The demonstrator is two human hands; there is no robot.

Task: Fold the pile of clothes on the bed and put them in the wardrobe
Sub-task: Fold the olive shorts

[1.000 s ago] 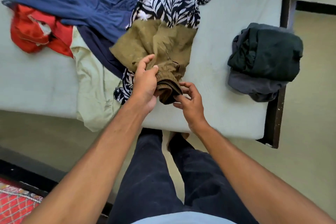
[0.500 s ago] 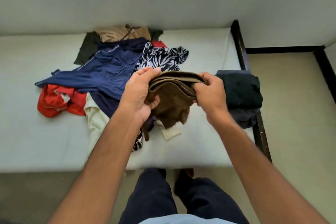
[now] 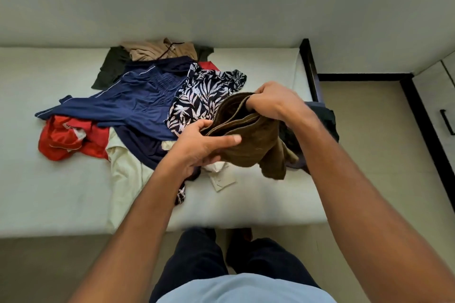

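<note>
Both my hands hold a folded olive-brown garment (image 3: 256, 145) up above the bed (image 3: 49, 192). My left hand (image 3: 199, 145) grips its near edge, thumb laid across the front. My right hand (image 3: 273, 103) clutches its far top corner. A loose end of the garment hangs down toward the mattress. The pile of unfolded clothes lies behind: a navy garment (image 3: 128, 106), a leaf-print top (image 3: 204, 96), a red one (image 3: 66, 138), a cream one (image 3: 128, 172), a tan one (image 3: 157, 50) and a dark green one (image 3: 110, 69). A stack of dark folded clothes (image 3: 325, 118) is partly hidden by my right arm.
The bed's dark frame (image 3: 310, 69) runs along its right end. A pale wall stands behind the bed. A cabinet door with a black handle (image 3: 446, 122) shows at the right edge, across bare floor (image 3: 369, 130). My legs (image 3: 197, 261) stand against the bed's front edge.
The olive-brown garment was lifted off the bed and has moved to the right, toward the dark folded stack. My right hand rose to its far corner. The view tilted up from the pile.
</note>
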